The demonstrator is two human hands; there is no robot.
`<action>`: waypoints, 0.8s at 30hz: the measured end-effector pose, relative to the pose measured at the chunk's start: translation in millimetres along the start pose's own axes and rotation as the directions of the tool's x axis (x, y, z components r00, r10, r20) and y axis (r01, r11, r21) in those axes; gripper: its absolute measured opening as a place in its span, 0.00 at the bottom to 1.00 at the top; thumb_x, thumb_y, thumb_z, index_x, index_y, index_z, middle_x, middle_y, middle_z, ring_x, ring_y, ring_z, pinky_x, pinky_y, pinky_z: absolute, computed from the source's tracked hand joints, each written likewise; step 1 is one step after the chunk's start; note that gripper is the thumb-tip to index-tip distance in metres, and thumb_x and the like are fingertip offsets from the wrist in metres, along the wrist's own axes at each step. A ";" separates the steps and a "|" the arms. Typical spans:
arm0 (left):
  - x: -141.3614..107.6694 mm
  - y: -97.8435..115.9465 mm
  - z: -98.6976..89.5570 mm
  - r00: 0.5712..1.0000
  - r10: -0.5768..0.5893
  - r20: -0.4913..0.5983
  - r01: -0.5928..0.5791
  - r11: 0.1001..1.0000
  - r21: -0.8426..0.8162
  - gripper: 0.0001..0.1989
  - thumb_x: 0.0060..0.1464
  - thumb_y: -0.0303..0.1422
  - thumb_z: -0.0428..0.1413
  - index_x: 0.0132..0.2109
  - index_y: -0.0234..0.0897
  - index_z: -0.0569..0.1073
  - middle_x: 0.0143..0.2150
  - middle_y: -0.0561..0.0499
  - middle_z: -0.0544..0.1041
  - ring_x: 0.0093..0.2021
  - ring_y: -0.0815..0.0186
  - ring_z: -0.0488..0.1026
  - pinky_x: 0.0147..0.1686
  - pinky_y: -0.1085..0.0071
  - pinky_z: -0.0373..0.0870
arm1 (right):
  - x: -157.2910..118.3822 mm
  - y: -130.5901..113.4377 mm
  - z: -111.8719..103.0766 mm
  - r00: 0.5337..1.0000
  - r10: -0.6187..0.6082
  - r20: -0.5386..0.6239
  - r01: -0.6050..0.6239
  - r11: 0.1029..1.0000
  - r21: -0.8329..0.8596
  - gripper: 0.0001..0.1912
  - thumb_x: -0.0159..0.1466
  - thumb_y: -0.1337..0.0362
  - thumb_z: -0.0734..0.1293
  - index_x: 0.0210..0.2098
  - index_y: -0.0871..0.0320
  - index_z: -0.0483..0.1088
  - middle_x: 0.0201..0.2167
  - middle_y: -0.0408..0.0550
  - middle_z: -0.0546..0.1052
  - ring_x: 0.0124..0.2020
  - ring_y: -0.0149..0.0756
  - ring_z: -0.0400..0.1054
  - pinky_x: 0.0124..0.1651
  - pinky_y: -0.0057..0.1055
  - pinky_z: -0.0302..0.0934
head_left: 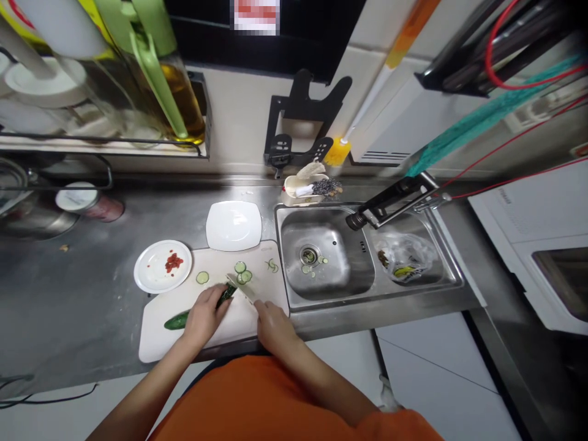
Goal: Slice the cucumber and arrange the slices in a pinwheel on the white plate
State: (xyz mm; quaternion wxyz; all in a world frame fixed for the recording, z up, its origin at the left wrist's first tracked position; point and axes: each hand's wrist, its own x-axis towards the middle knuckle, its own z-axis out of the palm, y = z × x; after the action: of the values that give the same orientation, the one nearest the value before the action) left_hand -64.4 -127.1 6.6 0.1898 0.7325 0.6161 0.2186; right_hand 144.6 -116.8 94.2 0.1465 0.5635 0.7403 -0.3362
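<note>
My left hand [203, 312] is closed over a dark green cucumber [177, 321], pressing it on the white cutting board [158, 343]. One end of the cucumber sticks out to the left of the hand, the other to the right. With my right hand [274, 326] I grip a knife [244, 290], its blade at the cucumber's right end. Round cucumber slices [243, 277] lie just beyond the blade. A single slice [202, 278] rests apart to the left, and thin green pieces [271, 266] lie near the board's right edge.
Behind the board stands a white square plate [234, 225]. A round plate [156, 275] with chopped red pieces overlaps the board's left side. To the right is a steel sink [342, 275] with slices near its drain and a plastic bag [413, 254] in its second basin. A black faucet [381, 205] juts above.
</note>
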 end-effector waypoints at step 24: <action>-3.8 -5.7 8.0 0.984 0.162 -0.075 -0.164 0.986 -0.024 0.09 0.58 0.32 0.53 0.46 0.36 0.73 0.44 0.45 0.77 0.48 0.59 0.72 0.52 0.59 0.70 | -15.1 -14.7 -28.0 0.995 0.009 0.097 0.001 0.995 -0.098 0.18 0.64 0.76 0.54 0.49 0.58 0.64 0.37 0.53 0.74 0.39 0.40 0.71 0.36 0.28 0.60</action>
State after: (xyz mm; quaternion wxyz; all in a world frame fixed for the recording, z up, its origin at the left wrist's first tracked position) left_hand -65.2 -129.9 -3.5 0.1597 0.7691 0.5572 0.2691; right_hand 140.3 -111.4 128.6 0.2103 0.5402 0.7466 -0.3263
